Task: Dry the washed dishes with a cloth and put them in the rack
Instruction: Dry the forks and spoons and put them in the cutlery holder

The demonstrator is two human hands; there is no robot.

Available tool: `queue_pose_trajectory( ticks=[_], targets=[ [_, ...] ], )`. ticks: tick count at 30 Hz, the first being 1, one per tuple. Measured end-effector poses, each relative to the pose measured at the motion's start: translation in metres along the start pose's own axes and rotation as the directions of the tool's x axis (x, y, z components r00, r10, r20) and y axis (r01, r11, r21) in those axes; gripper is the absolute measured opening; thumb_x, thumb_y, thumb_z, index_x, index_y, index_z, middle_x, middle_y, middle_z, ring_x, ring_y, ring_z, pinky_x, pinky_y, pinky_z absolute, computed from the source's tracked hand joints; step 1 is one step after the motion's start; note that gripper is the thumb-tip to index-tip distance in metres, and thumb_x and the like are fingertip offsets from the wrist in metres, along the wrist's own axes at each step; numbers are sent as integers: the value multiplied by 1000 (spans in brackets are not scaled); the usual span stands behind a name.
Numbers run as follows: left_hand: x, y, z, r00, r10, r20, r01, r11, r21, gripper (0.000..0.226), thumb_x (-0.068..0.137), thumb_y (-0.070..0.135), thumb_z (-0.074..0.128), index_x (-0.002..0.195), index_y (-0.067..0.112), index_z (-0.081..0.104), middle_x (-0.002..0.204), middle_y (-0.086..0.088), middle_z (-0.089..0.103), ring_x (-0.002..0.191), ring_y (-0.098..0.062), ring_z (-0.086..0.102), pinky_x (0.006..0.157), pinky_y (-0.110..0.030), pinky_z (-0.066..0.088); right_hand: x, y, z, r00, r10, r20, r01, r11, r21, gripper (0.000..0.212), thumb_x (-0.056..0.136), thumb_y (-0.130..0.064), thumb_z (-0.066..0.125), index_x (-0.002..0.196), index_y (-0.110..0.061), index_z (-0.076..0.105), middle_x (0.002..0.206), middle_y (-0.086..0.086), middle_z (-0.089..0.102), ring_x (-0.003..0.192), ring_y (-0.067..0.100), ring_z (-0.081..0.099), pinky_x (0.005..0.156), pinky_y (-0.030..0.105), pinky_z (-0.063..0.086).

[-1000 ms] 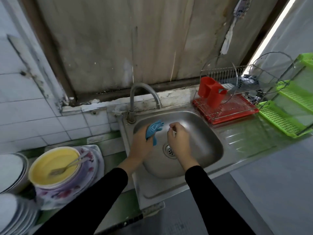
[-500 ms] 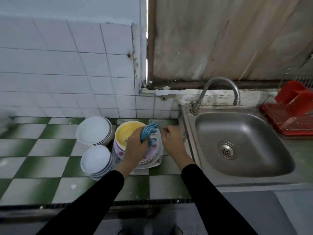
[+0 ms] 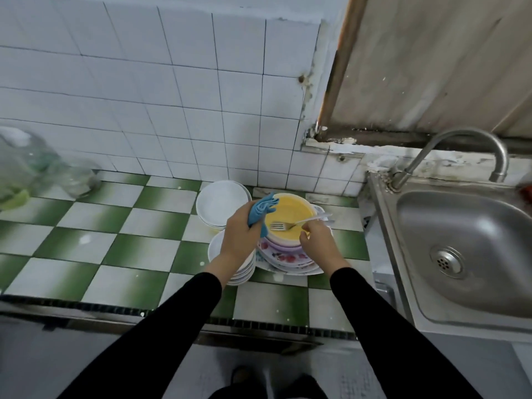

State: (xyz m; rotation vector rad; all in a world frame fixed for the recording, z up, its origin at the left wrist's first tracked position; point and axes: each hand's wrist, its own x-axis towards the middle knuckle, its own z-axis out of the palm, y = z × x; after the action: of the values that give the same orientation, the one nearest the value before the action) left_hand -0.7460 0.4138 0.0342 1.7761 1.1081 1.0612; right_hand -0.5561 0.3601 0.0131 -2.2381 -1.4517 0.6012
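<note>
The left hand (image 3: 240, 234) bunched the soft blue cloth (image 3: 260, 210) at the 9 o'clock rim of the yellow bowl (image 3: 290, 210), while the right hand (image 3: 316, 240) curled, grip unclear, at the handle of the light, stiff, probably slippery fork (image 3: 290, 225) lying in that bowl.

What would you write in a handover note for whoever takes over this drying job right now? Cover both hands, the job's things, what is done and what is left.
Left hand grips the crumpled blue cloth.
Right hand pinches the handle of the silver metal fork lying in the round yellow bowl.
The bowl tops a stack of floral plates on the green-and-white tiled counter; two stacks of white plates stand beside it.
Done: nothing visibly dried; rack out of view.
Left: dry fork, bowl, every plate; rack them.
</note>
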Motion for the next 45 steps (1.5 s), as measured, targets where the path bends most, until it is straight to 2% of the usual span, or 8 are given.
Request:
queue_pose_trajectory(
  ticks=[8, 17, 25, 32, 36, 39, 42, 45],
  targets=[
    [16, -12, 1, 995, -101, -3, 101, 995, 19, 25, 96, 16, 60, 121, 14, 61, 101, 4, 65, 86, 4, 60, 70, -6, 47, 27, 2, 4, 995, -94, 45, 102, 968, -228, 33, 101, -15, 48, 128, -1, 60, 127, 17, 58, 120, 32, 51, 98, 39, 43],
    [43, -10, 10, 973, -226, -44, 228, 972, 48, 12, 97, 21, 60, 108, 26, 60, 96, 8, 64, 83, 6, 57, 67, -3, 42, 65, 6, 10, 971, -153, 183, 234, 753, -615, 31, 102, -11, 40, 124, -13, 61, 130, 9, 56, 127, 34, 42, 107, 44, 35],
    [55, -11, 18, 935, -345, -85, 349, 937, 30, 18, 97, 28, 58, 115, 23, 60, 97, 9, 62, 81, 1, 56, 64, -5, 41, 84, 0, 10, 960, -69, 270, 233, 731, -641, 26, 98, -8, 44, 113, -17, 63, 118, 7, 63, 127, 35, 41, 105, 46, 32],
    [70, -20, 15, 889, -447, -96, 438, 893, -106, 24, 94, 34, 63, 113, 19, 62, 104, -2, 67, 96, -22, 62, 85, -40, 54, 85, 2, 7, 981, -28, 194, 123, 858, -499, 26, 98, -8, 46, 110, -22, 64, 112, 5, 66, 123, 33, 46, 104, 45, 34],
    [74, -21, 8, 853, -520, -43, 504, 842, -193, 21, 92, 37, 65, 108, 26, 59, 104, -3, 67, 99, -25, 64, 89, -46, 56, 82, -2, -6, 998, 1, 60, 21, 933, -361, 20, 96, -11, 51, 105, -21, 66, 109, 3, 67, 114, 30, 55, 91, 37, 39],
    [78, -18, 0, 842, -539, 13, 524, 813, -254, 23, 92, 32, 66, 111, 23, 57, 106, -4, 65, 96, -24, 63, 84, -41, 57, 83, -6, -12, 993, 113, -17, -114, 992, -54, 10, 97, -13, 55, 96, -16, 65, 98, 3, 67, 100, 27, 59, 75, 31, 36],
    [80, -15, -7, 832, -550, 75, 543, 781, -309, 25, 93, 24, 64, 116, 19, 55, 108, -6, 64, 95, -21, 62, 71, -29, 55, 78, -23, -16, 978, 205, -27, -176, 895, 409, 10, 97, -12, 61, 88, -15, 61, 87, 2, 63, 87, 22, 59, 73, 27, 41],
    [83, -12, -14, 840, -528, 127, 533, 760, -372, 23, 96, 26, 61, 115, 16, 56, 108, -8, 65, 97, -24, 64, 71, -29, 56, 66, -50, -18, 969, 244, 46, -197, 641, 742, 15, 100, -9, 58, 85, -14, 59, 77, 2, 60, 69, 16, 55, 55, 23, 40]
  ],
)
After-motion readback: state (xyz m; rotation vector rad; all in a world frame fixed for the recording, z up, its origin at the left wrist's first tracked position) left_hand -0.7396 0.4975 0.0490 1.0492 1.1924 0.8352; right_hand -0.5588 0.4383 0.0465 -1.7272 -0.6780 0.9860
